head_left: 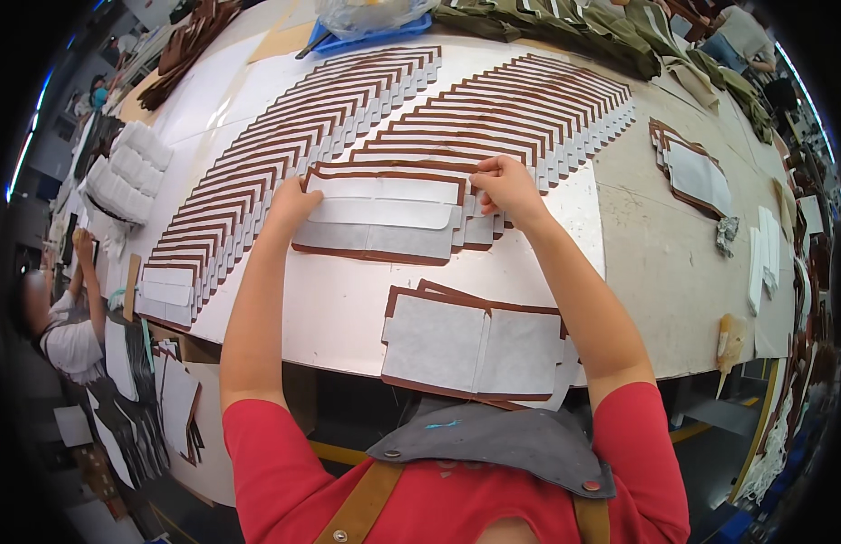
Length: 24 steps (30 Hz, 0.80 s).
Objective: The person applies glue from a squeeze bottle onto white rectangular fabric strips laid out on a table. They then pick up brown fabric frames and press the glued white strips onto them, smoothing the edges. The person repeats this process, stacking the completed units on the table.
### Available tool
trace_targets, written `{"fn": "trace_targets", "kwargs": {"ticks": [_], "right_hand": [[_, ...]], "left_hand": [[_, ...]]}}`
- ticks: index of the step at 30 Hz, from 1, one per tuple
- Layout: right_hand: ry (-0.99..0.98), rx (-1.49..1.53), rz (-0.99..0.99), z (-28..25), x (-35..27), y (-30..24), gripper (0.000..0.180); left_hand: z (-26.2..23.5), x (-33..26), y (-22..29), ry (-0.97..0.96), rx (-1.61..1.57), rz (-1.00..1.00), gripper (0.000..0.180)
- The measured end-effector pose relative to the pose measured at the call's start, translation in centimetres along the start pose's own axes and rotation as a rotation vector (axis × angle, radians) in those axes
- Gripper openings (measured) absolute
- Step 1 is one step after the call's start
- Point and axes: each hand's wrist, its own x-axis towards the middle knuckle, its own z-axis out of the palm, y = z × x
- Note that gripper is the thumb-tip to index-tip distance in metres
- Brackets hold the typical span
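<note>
A flat brown panel faced with white backing strips (375,214) lies at the front of a long overlapping row of like panels (493,118). My left hand (291,204) grips its upper left corner, thumb on top and the other fingers mostly hidden. At its upper right corner my right hand (511,190) has thumb and forefinger pinched on the edge. A second fanned row (257,172) runs along the left. Close to my body, a small stack of larger brown-edged panels with white backing (475,343) overhangs the table's front edge.
The pale worktable (656,272) curves around me. A blue tray (375,34) with a plastic bag stands at the back, beside folded olive fabric (565,32). Rightward are another panel stack (697,172) and a yellowish squeeze bottle (731,340). A co-worker (71,326) is at the left.
</note>
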Motion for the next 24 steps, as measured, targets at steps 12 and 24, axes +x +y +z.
{"fn": "trace_targets", "kwargs": {"ticks": [12, 24], "right_hand": [[-0.037, -0.125, -0.085, -0.5, 0.1, -0.2, 0.019], [-0.217, -0.023, 0.102, -3.4, -0.9, 0.1, 0.016]], "left_hand": [[-0.4, -1.1, -0.2, 0.114, -0.198, 0.103, 0.039], [-1.1, -4.0, -0.1, -0.146, -0.428, 0.059, 0.039]]}}
